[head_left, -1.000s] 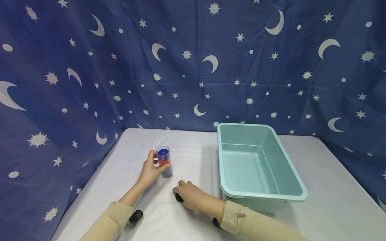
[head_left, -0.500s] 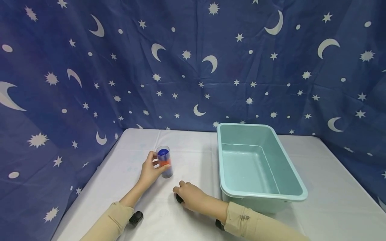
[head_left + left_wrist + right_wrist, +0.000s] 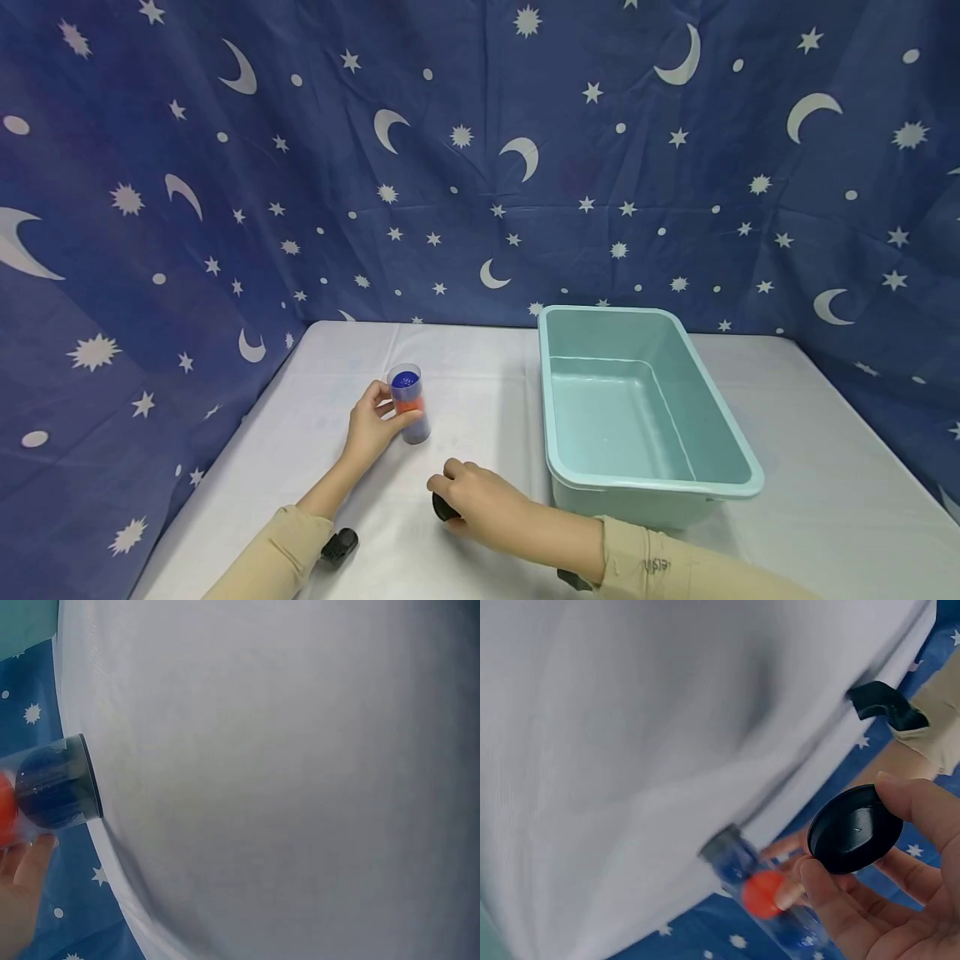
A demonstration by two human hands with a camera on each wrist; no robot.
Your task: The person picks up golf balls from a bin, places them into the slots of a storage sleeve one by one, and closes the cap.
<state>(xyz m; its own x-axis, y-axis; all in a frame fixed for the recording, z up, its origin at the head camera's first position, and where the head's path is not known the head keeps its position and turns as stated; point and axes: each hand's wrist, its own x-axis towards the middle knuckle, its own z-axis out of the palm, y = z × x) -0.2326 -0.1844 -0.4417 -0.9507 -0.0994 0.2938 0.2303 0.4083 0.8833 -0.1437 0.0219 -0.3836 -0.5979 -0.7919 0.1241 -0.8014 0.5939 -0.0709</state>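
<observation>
A clear plastic tube stands upright on the white table, with a blue ball at its top and an orange one below. Another blue ball shows near its dark base in the left wrist view. My left hand grips the tube from the left, thumb in front and fingers behind. Nearer to me, my right hand pinches a round black lid by its edge. In the right wrist view the lid's hollow side faces the camera. The tube's top is uncovered.
A pale green plastic tub stands to the right, beside my right forearm. White cloth covers the table. A dark blue curtain with moons and stars rises behind it. Black wrist devices sit at both cuffs.
My right hand has risen slightly and shifted nearer to me with the black lid, and more of the lid shows. The left hand and tube have stayed in place.
</observation>
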